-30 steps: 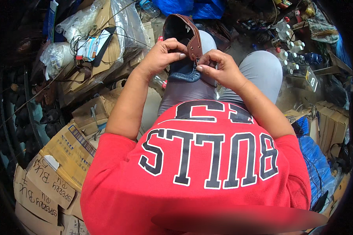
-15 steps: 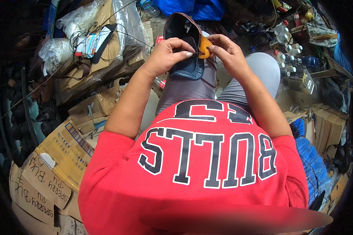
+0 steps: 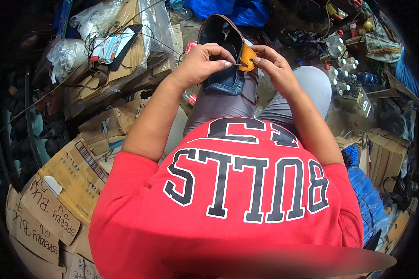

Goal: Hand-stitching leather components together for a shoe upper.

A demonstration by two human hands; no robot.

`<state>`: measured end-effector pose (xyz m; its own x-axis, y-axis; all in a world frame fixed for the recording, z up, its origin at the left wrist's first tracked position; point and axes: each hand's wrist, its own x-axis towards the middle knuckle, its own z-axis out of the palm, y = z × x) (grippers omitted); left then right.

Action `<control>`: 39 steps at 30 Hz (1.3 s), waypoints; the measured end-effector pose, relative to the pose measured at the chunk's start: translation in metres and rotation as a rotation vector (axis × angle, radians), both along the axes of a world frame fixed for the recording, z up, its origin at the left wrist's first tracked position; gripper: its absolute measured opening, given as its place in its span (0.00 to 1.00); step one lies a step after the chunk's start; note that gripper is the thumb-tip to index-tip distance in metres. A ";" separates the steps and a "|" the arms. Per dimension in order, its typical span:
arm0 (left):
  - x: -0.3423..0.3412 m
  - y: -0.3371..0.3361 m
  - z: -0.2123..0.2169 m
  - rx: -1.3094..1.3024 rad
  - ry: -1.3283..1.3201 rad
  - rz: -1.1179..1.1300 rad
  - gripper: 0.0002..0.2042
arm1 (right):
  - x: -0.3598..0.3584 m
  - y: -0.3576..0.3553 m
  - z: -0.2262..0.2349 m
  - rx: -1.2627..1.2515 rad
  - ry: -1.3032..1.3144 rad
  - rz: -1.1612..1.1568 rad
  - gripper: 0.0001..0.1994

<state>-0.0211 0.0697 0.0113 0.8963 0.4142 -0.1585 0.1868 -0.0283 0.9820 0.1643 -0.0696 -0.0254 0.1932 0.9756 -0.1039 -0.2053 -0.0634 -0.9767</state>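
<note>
A dark navy shoe upper [image 3: 224, 86] with a stitched toe rests across my left thigh, its opening facing up. Its side flap is turned outward, showing a yellow-tan lining [image 3: 247, 52] with a small hole in it. Between thumb and index finger, my left hand [image 3: 201, 64] pinches a thin dark lace that runs toward the flap. My right hand [image 3: 278, 69] has its thumb and forefinger closed on the flap's outer edge, beside the hole. How the lace passes through the leather is too small to make out.
Flattened cardboard [image 3: 72, 174] lies at the left, with plastic bags [image 3: 66, 58] and packets farther up. Several bottles [image 3: 340, 69] stand to the right beyond my knee. Blue sheeting [image 3: 228, 10] lies at the far side, and more blue plastic [image 3: 365, 195] sits by my right elbow.
My right hand has shifted slightly right, and the flap is turned out more, with its hole now showing beside the fingertips. My left hand keeps its pinch, nearly in place.
</note>
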 end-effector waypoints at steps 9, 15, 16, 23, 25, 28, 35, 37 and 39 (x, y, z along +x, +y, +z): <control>0.004 0.002 -0.003 0.169 0.064 -0.002 0.05 | 0.001 -0.002 0.003 -0.019 -0.032 0.003 0.17; 0.005 0.002 -0.005 0.203 0.061 0.000 0.05 | 0.003 -0.002 0.000 -0.002 -0.049 -0.003 0.16; 0.005 0.001 -0.004 0.200 0.060 0.007 0.05 | 0.003 -0.002 0.001 -0.007 -0.040 -0.010 0.16; 0.007 -0.001 -0.002 0.334 0.067 0.010 0.05 | 0.006 -0.003 -0.002 -0.011 0.033 -0.015 0.13; 0.005 0.001 -0.004 0.321 0.059 0.020 0.05 | 0.009 -0.003 -0.004 -0.016 0.033 0.003 0.11; 0.002 0.003 -0.005 0.190 0.039 0.049 0.05 | 0.011 -0.003 -0.006 -0.030 0.037 0.027 0.09; 0.005 0.000 -0.003 0.338 0.038 0.006 0.05 | 0.015 -0.002 -0.012 -0.034 0.055 0.028 0.08; 0.005 -0.002 -0.002 0.403 0.033 -0.012 0.05 | 0.015 -0.002 -0.012 -0.040 0.048 0.027 0.08; 0.006 -0.003 -0.001 0.432 0.054 -0.007 0.05 | 0.015 -0.002 -0.012 -0.045 0.042 0.024 0.08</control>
<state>-0.0152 0.0667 0.0100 0.8944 0.4468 -0.0186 0.2359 -0.4361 0.8684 0.1793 -0.0716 -0.0378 0.1639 0.9742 -0.1550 -0.2440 -0.1122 -0.9633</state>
